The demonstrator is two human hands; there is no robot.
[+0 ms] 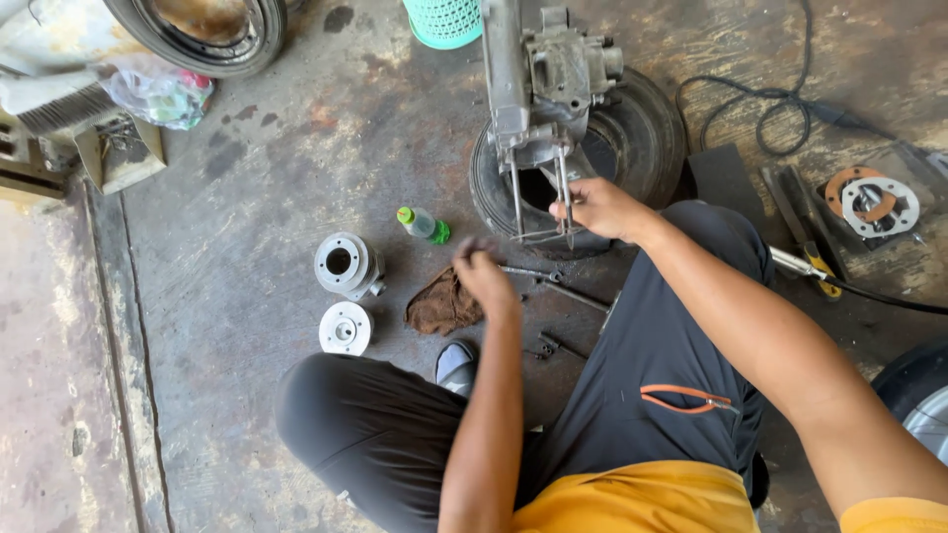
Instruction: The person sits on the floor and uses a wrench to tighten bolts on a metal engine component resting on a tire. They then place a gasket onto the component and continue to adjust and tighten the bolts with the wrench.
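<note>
Two hands are in view, both mine. My right hand (600,207) is pinched on one of the long studs (564,197) that project from the grey engine casing (548,79); the forearm runs in from the lower right, elbow out of frame. I count four studs, though their lower ends overlap and are hard to separate. My left hand (482,271) is motion-blurred, raised over the floor with fingers curled. I cannot tell whether it grips anything.

The casing stands on a black tyre (642,138) lying flat; its top is cut off by the frame edge. Just left of the left hand lies one brown rag (444,304). Beyond the rag sit two round metal parts: a cylinder (346,265) and a smaller flanged disc (345,328). One small bottle with a green cap (422,224) lies near the tyre. Several dark bolts or tools (553,286) lie between my knees; their count is unclear. At far right, one circular plate with an orange gasket (874,202) rests beside a yellow-handled tool (815,265).
</note>
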